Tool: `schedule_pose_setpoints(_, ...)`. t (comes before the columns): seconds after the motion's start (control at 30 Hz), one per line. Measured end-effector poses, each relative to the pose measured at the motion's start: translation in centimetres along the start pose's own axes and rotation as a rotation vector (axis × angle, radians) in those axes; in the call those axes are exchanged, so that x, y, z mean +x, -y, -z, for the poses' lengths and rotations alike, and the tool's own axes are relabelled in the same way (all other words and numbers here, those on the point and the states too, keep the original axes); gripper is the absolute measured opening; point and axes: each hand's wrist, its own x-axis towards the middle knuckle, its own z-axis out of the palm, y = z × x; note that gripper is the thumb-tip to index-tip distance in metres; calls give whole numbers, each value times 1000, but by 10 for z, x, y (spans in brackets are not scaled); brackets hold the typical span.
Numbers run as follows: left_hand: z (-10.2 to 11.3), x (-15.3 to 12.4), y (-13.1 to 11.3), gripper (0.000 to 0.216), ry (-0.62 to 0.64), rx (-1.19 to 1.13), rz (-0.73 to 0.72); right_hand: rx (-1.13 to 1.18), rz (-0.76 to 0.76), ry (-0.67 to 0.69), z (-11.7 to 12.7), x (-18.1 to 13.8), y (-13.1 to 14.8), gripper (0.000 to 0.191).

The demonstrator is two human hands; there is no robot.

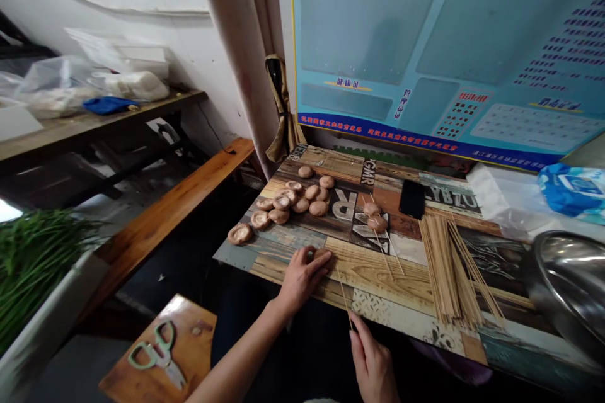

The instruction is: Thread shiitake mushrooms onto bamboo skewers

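My left hand [302, 276] rests at the table's near edge, its fingers closed round a brown mushroom [323, 253] that they partly cover. Pinched in my right hand [371, 356] is a thin wooden skewer [344, 289], its far end pointing up toward that mushroom; whether the tip has entered it I cannot tell. Farther back lie two mushrooms [377, 223] with two skewers through them. Several loose mushrooms [301, 203] are heaped on the left part of the table, some showing their gills. A thick bundle of skewers [442, 271] lies to the right of my hands.
On the patterned table [387, 289] are a black phone [412, 199], a steel bowl [567, 289] and a blue packet [574, 192]. Scissors [158, 352] lie on a stool [189, 321] at lower left. Beyond are a wooden bench [174, 214] and green leafy stalks [38, 264].
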Motion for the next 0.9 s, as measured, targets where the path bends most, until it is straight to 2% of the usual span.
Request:
schedule_pose_setpoints(0.2, 15, -8, -10, 26, 66, -157, -61, 18, -62, -36, 6, 2, -8, 36)
schedule_pose_setpoints(0.33, 27, -7, -12, 15, 93, -210, -39, 16, -81, -52, 6, 4, -10, 35)
schedule_pose_setpoints(0.47, 20, 1, -11, 17, 42, -120, -143, 22, -74, -59, 5, 4, -9, 35)
schedule_pose_setpoints(0.67, 1, 5, -15, 20, -161, 18, -276, 42, -73, -77, 7, 4, -6, 34)
schedule_pose_setpoints(0.77, 5, 0, -18, 19, -186, 28, -294, 46, -86, -81, 9, 3, -6, 34)
schedule_pose_setpoints(0.9, 22, -11, -20, 19, -131, -42, -248, 57, -86, -84, 11, 3, -6, 34)
